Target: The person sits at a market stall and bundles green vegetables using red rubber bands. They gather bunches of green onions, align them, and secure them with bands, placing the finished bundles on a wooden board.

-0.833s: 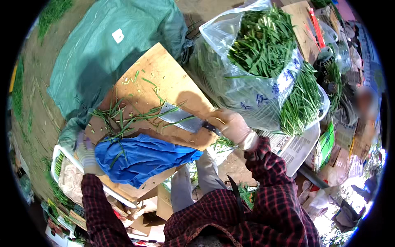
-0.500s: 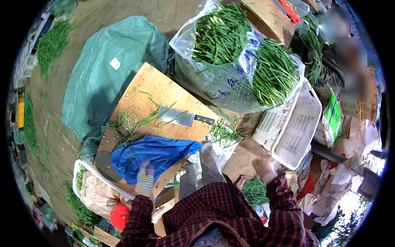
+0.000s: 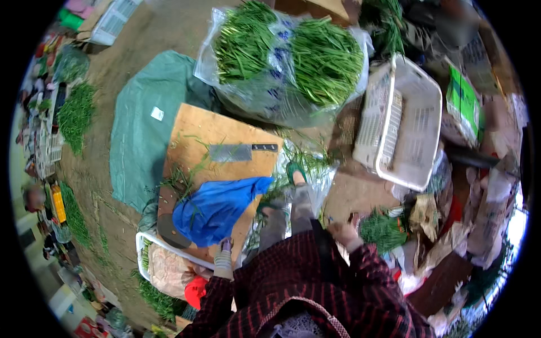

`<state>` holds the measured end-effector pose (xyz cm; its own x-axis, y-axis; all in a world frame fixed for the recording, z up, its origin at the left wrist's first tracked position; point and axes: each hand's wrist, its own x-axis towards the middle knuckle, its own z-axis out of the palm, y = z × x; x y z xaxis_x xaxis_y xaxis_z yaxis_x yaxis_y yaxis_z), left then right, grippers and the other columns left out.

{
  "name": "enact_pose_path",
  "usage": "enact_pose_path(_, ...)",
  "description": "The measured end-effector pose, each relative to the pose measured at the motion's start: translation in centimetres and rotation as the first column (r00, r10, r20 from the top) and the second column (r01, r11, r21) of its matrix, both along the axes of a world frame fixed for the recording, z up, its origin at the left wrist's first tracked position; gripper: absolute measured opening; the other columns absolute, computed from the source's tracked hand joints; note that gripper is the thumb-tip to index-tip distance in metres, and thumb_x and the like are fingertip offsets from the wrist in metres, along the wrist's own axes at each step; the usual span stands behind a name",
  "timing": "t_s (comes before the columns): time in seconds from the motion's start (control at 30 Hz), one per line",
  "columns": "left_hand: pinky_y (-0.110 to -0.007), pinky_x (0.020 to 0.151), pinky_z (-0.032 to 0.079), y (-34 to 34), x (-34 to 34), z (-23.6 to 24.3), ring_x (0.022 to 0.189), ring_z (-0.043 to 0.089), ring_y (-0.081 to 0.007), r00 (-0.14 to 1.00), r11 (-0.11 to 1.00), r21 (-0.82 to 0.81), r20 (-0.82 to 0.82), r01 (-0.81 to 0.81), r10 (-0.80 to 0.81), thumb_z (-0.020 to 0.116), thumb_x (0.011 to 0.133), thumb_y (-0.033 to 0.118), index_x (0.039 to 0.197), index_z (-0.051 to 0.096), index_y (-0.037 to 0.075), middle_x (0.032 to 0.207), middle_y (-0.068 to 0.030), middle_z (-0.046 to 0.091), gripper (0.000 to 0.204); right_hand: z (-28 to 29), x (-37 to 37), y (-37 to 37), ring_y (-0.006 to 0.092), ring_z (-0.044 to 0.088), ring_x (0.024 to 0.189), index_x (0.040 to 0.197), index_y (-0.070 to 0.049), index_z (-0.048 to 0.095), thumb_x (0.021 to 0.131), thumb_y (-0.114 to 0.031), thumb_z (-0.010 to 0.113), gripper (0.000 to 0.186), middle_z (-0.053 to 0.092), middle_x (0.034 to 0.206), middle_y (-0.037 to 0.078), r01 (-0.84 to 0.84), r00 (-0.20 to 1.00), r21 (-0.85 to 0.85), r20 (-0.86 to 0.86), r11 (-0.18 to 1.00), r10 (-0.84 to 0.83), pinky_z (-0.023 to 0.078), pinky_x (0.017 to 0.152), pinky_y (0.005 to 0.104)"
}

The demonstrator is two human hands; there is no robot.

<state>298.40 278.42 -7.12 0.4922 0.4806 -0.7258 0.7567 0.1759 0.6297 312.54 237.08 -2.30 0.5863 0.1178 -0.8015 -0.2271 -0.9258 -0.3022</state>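
Observation:
My left hand (image 3: 224, 258), in a striped glove or cuff, is at the near edge of the wooden board (image 3: 189, 132), beside the blue cloth (image 3: 211, 208). Its fingers point forward and seem to rest at that edge; I see nothing held. A cleaver (image 3: 231, 152) with a black handle lies flat on the board among loose green leaf scraps. My right hand (image 3: 344, 234) hangs in front of my checked jacket, near a black strap. Its fingers are loosely curled, with no object showing in them.
Beyond the board stands a clear plastic bag (image 3: 270, 115) full of green chives. A white slatted crate (image 3: 414, 174) is at the right, and a green woven sack (image 3: 135, 135) at the left. Near my left arm is a white-rimmed basket (image 3: 141, 259). Greens (image 3: 383, 231) lie right.
The whole view has shifted. My left hand has drawn back from over the blue cloth to the board's near edge. My right hand has come in closer to my body.

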Motion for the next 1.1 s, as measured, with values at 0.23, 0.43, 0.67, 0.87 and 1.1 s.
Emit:
enact_pose_path(0.23,-0.019,0.05,0.042,-8.3,4.4,2.6,0.063,0.055,-0.0109,0.967,0.957,-0.24,-0.231,-0.163,0.107,0.056,0.089,0.024,0.12,0.051,0.015,0.099,-0.0054,0.062,0.032,-5.5,-7.2,-7.1,0.0348,0.06,0.09,0.094,-0.006,0.065,0.083,-0.032,0.05,0.032,0.064,0.093,0.018,-0.141,0.932,-0.077,-0.347,0.987,0.106,0.047,0.078,0.044)
enact_pose_path(0.43,-0.018,0.058,0.046,-12.9,3.6,-2.6,0.08,0.058,-0.0131,0.974,0.921,-0.347,-0.077,0.175,-0.214,0.047,0.093,0.016,0.125,0.047,0.007,0.11,-0.0092,0.057,0.033,-11.7,-17.2,-9.1,0.0325,0.061,0.091,0.096,-0.006,0.064,0.078,-0.024,0.054,0.027,0.064,0.097,0.019,-0.327,0.737,0.056,-0.61,0.944,0.291,0.048,0.079,0.0426)
enact_pose_path(0.67,-0.027,0.09,0.042,-13.4,3.9,-5.8,0.103,0.053,-0.0175,0.87,0.861,-0.127,0.053,0.492,-0.49,0.05,0.09,0.007,0.123,0.048,0.0,0.115,-0.0131,0.055,0.034,-19.7,-18.8,-5.3,0.0342,0.054,0.108,0.125,-0.008,0.043,0.083,-0.01,0.044,0.043,0.047,0.127,0.02,-0.311,0.908,-0.128,-0.334,0.942,0.255,0.039,0.091,0.0503)
enact_pose_path(0.87,-0.027,0.091,0.041,-14.7,6.1,-6.8,0.106,0.055,-0.0184,0.737,0.738,0.005,0.03,0.675,-0.675,0.05,0.088,0.006,0.125,0.045,-0.002,0.117,-0.0139,0.055,0.038,-23.3,-17.1,-6.4,0.0379,0.029,0.13,0.137,-0.017,0.031,0.095,-0.034,0.026,0.046,0.028,0.143,0.017,-0.428,0.711,-0.036,-0.631,0.903,0.311,0.022,0.104,0.0512)
enact_pose_path(1.1,-0.029,0.092,0.041,-15.9,9.0,-7.0,0.105,0.055,-0.0212,0.681,0.683,0.044,0.055,0.729,-0.73,0.045,0.088,0.004,0.12,0.05,-0.003,0.116,-0.0148,0.057,0.033,-29.9,-26.9,-5.8,0.0386,0.041,0.122,0.128,-0.018,0.041,0.095,-0.043,0.02,0.046,0.047,0.128,0.021,-0.342,0.592,0.094,-0.751,0.935,0.292,0.03,0.101,0.0485)
